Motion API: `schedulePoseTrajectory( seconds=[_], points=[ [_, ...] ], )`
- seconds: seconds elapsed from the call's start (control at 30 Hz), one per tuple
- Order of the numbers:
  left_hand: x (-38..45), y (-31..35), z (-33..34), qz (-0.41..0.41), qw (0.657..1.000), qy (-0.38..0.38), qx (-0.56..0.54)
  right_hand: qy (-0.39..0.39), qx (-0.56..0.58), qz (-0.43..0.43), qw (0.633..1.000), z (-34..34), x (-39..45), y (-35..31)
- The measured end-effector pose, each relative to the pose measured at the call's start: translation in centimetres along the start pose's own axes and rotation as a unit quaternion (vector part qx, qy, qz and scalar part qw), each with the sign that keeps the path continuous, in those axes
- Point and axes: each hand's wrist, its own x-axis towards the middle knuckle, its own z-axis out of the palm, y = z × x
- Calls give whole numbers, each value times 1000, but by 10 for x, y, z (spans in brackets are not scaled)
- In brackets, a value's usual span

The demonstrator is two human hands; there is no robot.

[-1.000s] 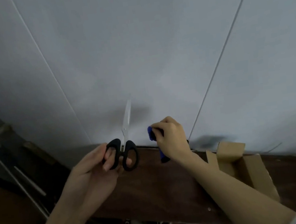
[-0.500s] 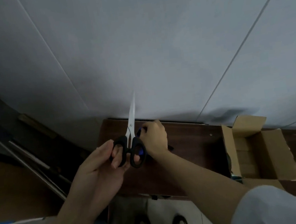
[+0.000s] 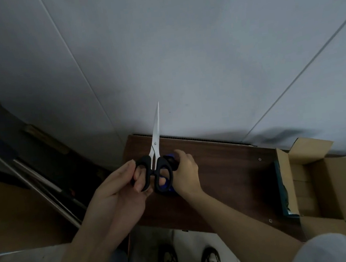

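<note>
- Dark brown wooden desk (image 3: 227,167) meets pale panelled wall (image 3: 179,53).
- Black-handled steel scissors (image 3: 156,155) point up-frame, long axis near vertical.
- Left hand (image 3: 119,195) fingers curl through the handles; right hand (image 3: 187,173) clasps a small blue object (image 3: 165,183).

Dark wood surface (image 3: 234,166), one box on it.
An open cardboard box (image 3: 337,186) stands on the surface well to the right of the right grip (image 3: 185,173), its flaps spread outward. The right grip is low over the left end, where the wood is bare around it.

scissors (image 3: 157,155): shiny metal blades, matt black plastic handles | shelf (image 3: 223,168): dark wood
</note>
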Motion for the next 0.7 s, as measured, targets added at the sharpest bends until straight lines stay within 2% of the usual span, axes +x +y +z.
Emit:
schedulePoseTrajectory(
  seconds=[0.17,0.33,0.47,0.7],
  points=[
    [8,0,6,0,1000,-4,0,44,29,-45,998,5,2,7],
    [12,1,-7,-23,998,-43,31,35,94,1,995,6,7,2],
    [14,2,-11,-18,998,-52,31,56,-91,-6,994,1,9,10],
    [13,1,-10,-16,998,-29,45,71,-289,-3,955,-7,9,21]
  ],
)
